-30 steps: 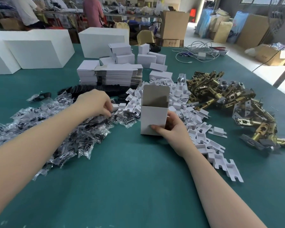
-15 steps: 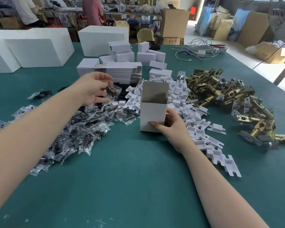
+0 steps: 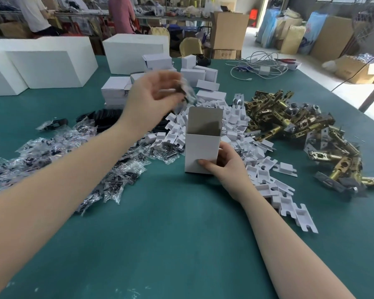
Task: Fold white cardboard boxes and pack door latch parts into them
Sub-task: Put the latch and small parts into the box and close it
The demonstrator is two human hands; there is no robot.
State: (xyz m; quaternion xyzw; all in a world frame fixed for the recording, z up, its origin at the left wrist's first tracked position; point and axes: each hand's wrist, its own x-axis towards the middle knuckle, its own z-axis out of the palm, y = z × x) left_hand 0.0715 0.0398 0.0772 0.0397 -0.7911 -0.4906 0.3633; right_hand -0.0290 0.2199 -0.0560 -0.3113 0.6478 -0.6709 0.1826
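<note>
Standing upright on the green table [image 3: 181, 244], a white box [image 3: 202, 153] is folded at the bottom and open at the top, its rear flap raised, gray inside showing. Right hand [image 3: 227, 167] grips it low on the near right corner, thumb across the front face, fingers curled round the side. Left hand [image 3: 153, 100] hovers above and just left of the mouth, fingers curled and pinching a small clear bag of dark parts [image 3: 187, 91], blurred, contents not readable. Judged progress on this box: folding done, first item about to go in, nothing visibly inside, top flap not yet closed. Finished small boxes [image 3: 194, 73] sit stacked toward the back, beside a stack of flat blanks [image 3: 115, 91], so earlier units look complete. Plenty left: a spread of bagged parts [image 3: 73, 165] to the left, white card inserts [image 3: 257, 165] behind and right of the box, brass latch bodies [image 3: 294, 119] well off to the right. Room: the near stretch of table in front of the box is bare and wide. Piles crowd the box's back and right side; inserts touch the right wrist area. Table edge on the right runs well apart from the box.
</note>
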